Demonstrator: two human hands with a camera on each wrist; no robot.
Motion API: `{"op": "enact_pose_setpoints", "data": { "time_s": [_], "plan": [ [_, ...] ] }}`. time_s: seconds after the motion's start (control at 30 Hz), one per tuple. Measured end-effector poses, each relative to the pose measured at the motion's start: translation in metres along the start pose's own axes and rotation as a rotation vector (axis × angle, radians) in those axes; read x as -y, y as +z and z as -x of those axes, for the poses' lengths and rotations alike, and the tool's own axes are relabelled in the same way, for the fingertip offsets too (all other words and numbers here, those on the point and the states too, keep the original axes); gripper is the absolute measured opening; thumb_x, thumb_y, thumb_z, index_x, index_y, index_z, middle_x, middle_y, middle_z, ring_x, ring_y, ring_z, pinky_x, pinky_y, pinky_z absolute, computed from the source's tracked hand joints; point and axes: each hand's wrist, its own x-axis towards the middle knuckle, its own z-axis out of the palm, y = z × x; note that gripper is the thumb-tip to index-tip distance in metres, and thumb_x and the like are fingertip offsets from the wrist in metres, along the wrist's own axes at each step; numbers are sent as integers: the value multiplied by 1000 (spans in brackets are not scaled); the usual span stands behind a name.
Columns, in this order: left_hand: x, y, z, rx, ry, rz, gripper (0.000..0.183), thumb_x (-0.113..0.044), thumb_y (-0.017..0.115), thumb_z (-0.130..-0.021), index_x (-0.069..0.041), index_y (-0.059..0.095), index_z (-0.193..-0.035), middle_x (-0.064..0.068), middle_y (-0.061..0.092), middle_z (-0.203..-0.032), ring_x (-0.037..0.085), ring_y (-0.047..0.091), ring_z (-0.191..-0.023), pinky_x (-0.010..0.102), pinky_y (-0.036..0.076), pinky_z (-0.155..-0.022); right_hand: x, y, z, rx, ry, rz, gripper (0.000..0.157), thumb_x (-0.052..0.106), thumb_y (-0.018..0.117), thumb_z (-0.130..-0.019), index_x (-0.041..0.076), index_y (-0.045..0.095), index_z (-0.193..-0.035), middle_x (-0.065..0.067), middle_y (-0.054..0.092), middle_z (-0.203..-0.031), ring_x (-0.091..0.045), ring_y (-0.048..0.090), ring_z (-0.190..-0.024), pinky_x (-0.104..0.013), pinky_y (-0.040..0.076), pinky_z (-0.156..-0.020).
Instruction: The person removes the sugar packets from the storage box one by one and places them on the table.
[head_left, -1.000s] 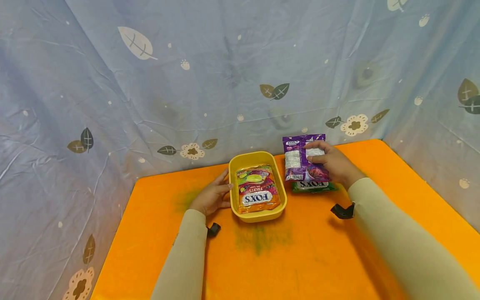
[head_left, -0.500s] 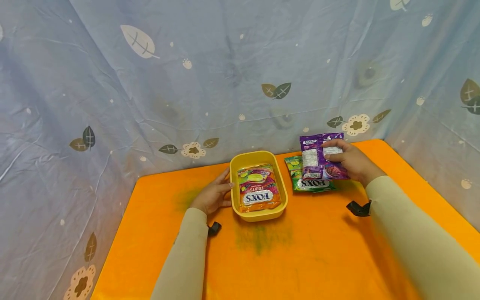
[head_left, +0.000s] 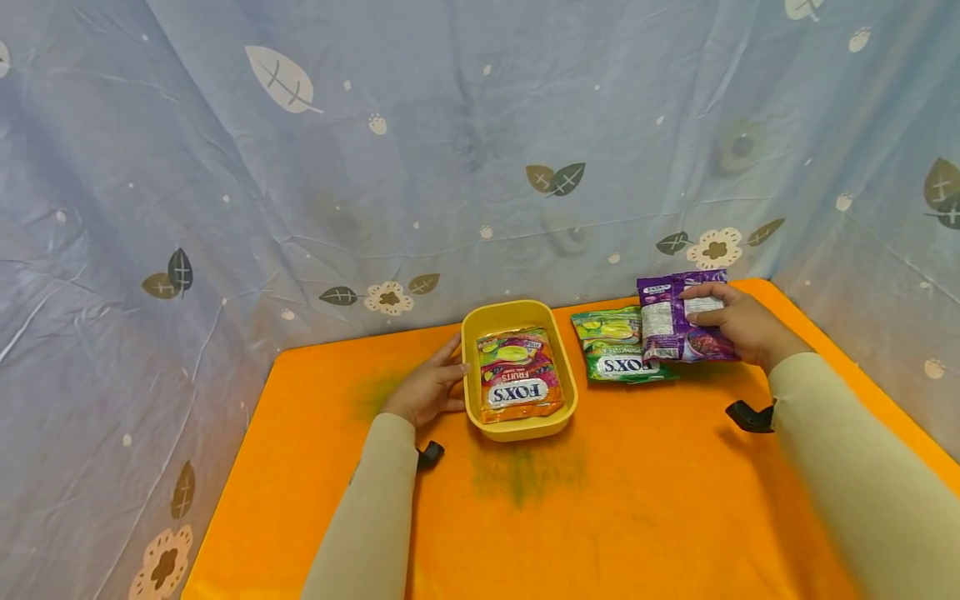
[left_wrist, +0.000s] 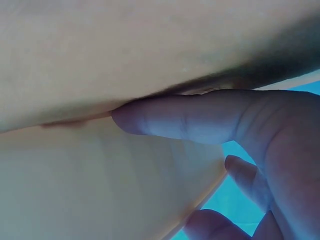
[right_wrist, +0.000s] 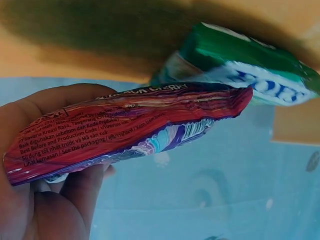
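A yellow plastic tub (head_left: 525, 429) stands near the table's back edge, with an orange-and-red Fox's fruits candy packet (head_left: 520, 375) lying inside it. My left hand (head_left: 429, 386) grips the tub's left side, thumb at the rim and other fingers along the outer wall. Up close in the left wrist view, the thumb (left_wrist: 175, 117) lies against the tub's pale wall. A purple Fox's candy packet (head_left: 671, 325), back side up, is pinched in my right hand (head_left: 738, 321). Its left edge overlaps a green Fox's candy packet (head_left: 615, 346) lying right of the tub.
The orange tabletop (head_left: 600, 500) bears dark green smudges in front of the tub. A blue patterned curtain (head_left: 465, 150) hangs close behind the table and along both sides. Black wrist mounts (head_left: 750, 417) sit under each sleeve.
My right hand has moved right with the purple packet, uncovering most of the green one beneath it. The left hand and tub hold their place.
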Motion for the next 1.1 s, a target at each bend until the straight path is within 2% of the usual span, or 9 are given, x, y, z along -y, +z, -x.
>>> {"op": "enact_pose_setpoints", "data": {
  "time_s": [0.17, 0.37, 0.47, 0.57, 0.7, 0.93, 1.1],
  "plan": [
    [-1, 1, 0, -2, 4, -4, 65, -17, 52, -99, -42, 21, -151, 2, 27, -153, 25, 41, -130, 55, 49, -83, -4, -11, 2, 18, -1, 84, 40, 20, 55, -99, 21, 45, -138, -14, 47, -120, -26, 64, -85, -41, 55, -75],
    [-1, 1, 1, -11, -2, -16, 65, -18, 52, -99, -44, 22, -150, 1, 29, -152, 24, 39, -131, 55, 49, -83, -10, -19, 1, 48, 36, 30, 41, 18, 55, -98, 19, 44, -138, -9, 54, -114, -28, 65, -89, -44, 54, -77],
    [-1, 1, 1, -13, -4, -16, 65, -17, 52, -99, -44, 22, -150, 1, 29, -152, 24, 40, -130, 55, 49, -83, -14, -21, 1, 68, 57, 44, 43, 18, 54, -99, 18, 41, -140, -10, 54, -114, -29, 65, -90, -45, 54, -78],
    [-1, 1, 1, -13, -4, -9, 65, -16, 52, -99, -43, 22, -151, 1, 29, -152, 25, 41, -130, 55, 49, -83, -17, -22, 0, 77, 66, 96, 45, 19, 53, -99, 16, 38, -141, -17, 50, -121, -31, 65, -91, -44, 53, -79],
    [-1, 0, 1, -9, -3, 0, 65, -17, 52, -99, -42, 22, -151, 2, 28, -152, 26, 42, -129, 55, 49, -83, -20, -23, 1, 79, 91, 180, 49, 23, 55, -98, 16, 36, -143, -27, 37, -133, -32, 64, -92, -43, 54, -79],
    [0, -1, 0, -13, 0, 5, 66, -17, 53, -99, -43, 22, -151, 1, 28, -152, 25, 43, -128, 55, 49, -83, -25, -25, -3, 79, 112, 289, 48, 23, 54, -99, 15, 37, -143, -30, 25, -137, -31, 61, -90, -42, 54, -76],
    [0, -1, 0, -9, 3, -6, 67, -17, 54, -98, -43, 22, -151, 2, 29, -151, 26, 46, -126, 54, 49, -83, -24, -24, -5, 95, 78, 389, 46, 21, 52, -99, 13, 38, -142, -30, 26, -136, -32, 58, -93, -41, 54, -75]
  ]
}}
